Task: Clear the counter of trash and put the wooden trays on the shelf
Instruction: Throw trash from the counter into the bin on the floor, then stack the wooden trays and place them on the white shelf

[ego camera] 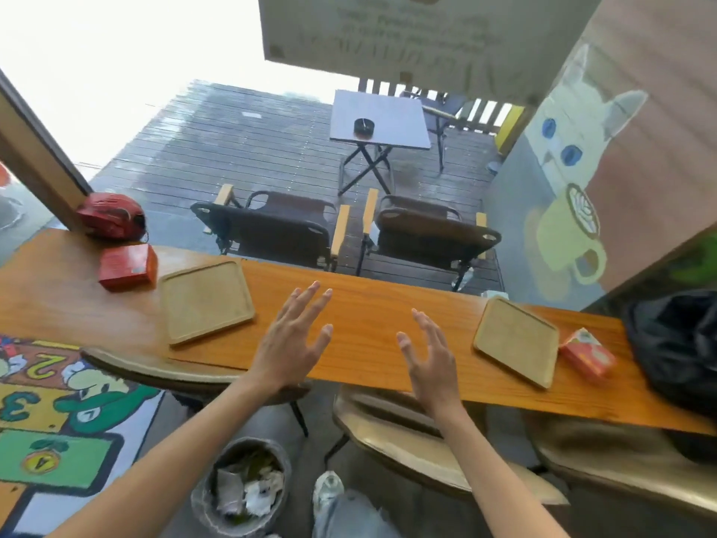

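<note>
We see bright daylight over a grey plank deck (240, 141) outside, with a folding table (378, 118) and two dark camp chairs (271, 223). A cat mural (570, 149) covers the right wall. Tan stools (426, 456) stand below us, beside a painted number floor (50, 413).

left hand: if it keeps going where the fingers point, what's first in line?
Probably nothing on the counter: the left hand points past the wooden tray toward the far edge. Its height is unclear.
</note>
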